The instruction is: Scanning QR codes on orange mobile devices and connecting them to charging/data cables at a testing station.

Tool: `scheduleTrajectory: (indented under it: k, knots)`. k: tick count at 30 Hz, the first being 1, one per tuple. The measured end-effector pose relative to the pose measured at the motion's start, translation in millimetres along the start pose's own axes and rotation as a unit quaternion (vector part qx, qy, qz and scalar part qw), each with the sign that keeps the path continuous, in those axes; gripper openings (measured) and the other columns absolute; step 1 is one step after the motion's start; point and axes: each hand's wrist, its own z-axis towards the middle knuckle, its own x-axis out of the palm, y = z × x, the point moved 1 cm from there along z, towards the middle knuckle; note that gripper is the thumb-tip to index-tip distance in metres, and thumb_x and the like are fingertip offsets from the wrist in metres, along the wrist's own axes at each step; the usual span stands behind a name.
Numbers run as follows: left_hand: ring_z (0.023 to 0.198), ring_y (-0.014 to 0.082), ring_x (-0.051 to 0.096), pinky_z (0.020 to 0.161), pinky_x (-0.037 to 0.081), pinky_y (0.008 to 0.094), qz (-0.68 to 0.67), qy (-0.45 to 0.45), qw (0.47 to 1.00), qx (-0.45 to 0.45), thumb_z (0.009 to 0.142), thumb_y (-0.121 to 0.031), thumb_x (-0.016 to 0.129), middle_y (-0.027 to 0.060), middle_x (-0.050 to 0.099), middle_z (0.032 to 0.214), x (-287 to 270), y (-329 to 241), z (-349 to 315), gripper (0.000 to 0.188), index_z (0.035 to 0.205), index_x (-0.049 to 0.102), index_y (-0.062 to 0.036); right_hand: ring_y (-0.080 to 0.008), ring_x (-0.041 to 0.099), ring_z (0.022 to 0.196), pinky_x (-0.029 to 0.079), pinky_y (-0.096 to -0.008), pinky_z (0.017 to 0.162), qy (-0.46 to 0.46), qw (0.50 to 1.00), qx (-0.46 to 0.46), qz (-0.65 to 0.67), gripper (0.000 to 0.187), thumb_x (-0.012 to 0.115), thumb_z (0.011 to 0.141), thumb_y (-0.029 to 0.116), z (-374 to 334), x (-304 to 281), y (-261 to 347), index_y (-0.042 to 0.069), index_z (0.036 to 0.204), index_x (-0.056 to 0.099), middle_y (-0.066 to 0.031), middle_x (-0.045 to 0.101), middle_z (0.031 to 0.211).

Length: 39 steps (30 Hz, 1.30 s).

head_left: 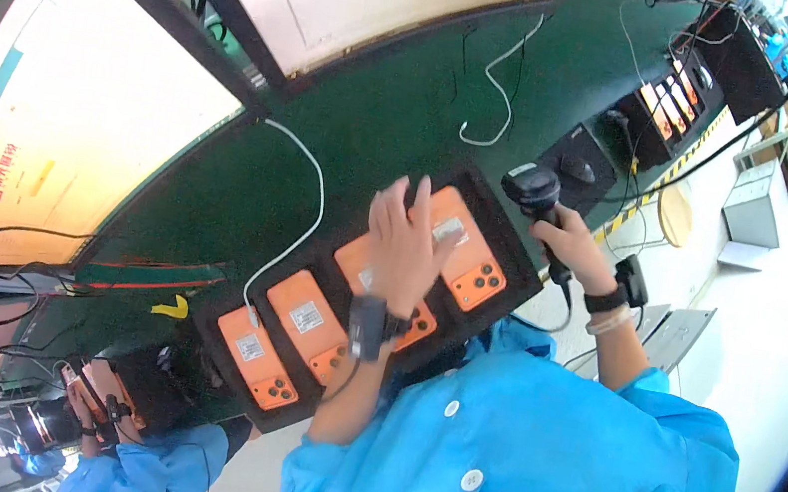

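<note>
Several orange phones lie back up in a row in a black tray (501,223), each with a white label. My left hand (407,260) is spread, fingers apart, above the two right-hand phones. Its thumb comes by the label of the rightmost phone (473,257); whether it touches cannot be told. Partly covered by this hand is the neighbouring phone (349,258). My right hand (577,250) is wrapped round the handle of a black barcode scanner (531,185), held just past the tray's right end. Further left are another phone (307,312) and the leftmost phone (248,351).
A white cable (321,201) runs down to the leftmost phone. Another white cable (509,101) lies on the green mat (392,115). Two monitors stand behind, the left one (92,103) lit. A mouse (578,168) sits right. At lower left, a co-worker's hand (80,403) holds something.
</note>
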Motion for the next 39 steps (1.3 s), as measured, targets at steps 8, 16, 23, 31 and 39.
scheduleTrajectory:
  k: [8, 16, 23, 31, 39]
  knots:
    - [0.118, 0.0312, 0.048, 0.099, 0.041, 0.0394, -0.309, 0.183, 0.889, -0.285, 0.09, -0.023, 0.064, 0.02, 0.049, 0.122, -26, -51, -59, 0.049, 0.127, 0.043, 0.0026, -0.0261, 0.067, 0.084, 0.051, -0.0373, 0.075, 0.005, 0.97, -0.039, -0.239, 0.041, 0.063, 0.077, 0.022, 164, 56, -175, -0.006, 0.107, 0.061, -0.0197, 0.069, 0.093]
    - [0.121, 0.023, 0.047, 0.102, 0.04, 0.0345, -0.457, 0.067, 0.75, -0.474, 0.094, -0.011, 0.057, 0.0158, 0.048, 0.128, -13, -71, -46, 0.051, 0.138, 0.036, 0.0042, -0.0211, 0.063, 0.067, 0.05, -0.0332, 0.062, -0.115, 0.987, 0.01, 0.108, 0.025, 0.064, 0.08, 0.018, 254, 35, -157, -0.004, 0.093, 0.062, -0.0103, 0.064, 0.078]
    - [0.11, 0.0205, 0.053, 0.094, 0.046, 0.0315, -0.431, 0.027, 0.762, -0.482, 0.09, -0.012, 0.064, 0.0164, 0.051, 0.122, 19, -78, -45, 0.05, 0.131, 0.041, 0.0066, -0.0129, 0.058, 0.068, 0.049, -0.0275, 0.059, -0.016, 0.901, 0.049, 0.431, 0.018, 0.061, 0.093, 0.022, 259, 32, -88, 0.005, 0.098, 0.058, -0.0024, 0.059, 0.08]
    - [0.091, 0.0162, 0.059, 0.081, 0.048, 0.0288, -0.332, 0.043, 0.826, -0.453, 0.088, -0.017, 0.067, 0.011, 0.059, 0.105, 32, -58, -28, 0.034, 0.11, 0.055, 0.005, -0.0178, 0.059, 0.083, 0.05, -0.0305, 0.074, 0.25, 0.719, -0.035, 0.648, 0.017, 0.049, 0.1, 0.02, 124, 6, 33, 0.005, 0.102, 0.056, -0.0042, 0.058, 0.085]
    - [0.105, 0.0155, 0.055, 0.093, 0.043, 0.03, -0.533, -0.069, 0.784, -0.312, 0.087, -0.006, 0.064, 0.0084, 0.055, 0.116, -8, -84, -31, 0.038, 0.121, 0.045, -0.0017, -0.0197, 0.058, 0.091, 0.048, -0.0344, 0.084, 0.356, 0.72, -0.128, 0.582, 0.02, 0.049, 0.1, 0.02, 48, 10, 88, 0.003, 0.11, 0.054, -0.0043, 0.059, 0.09]
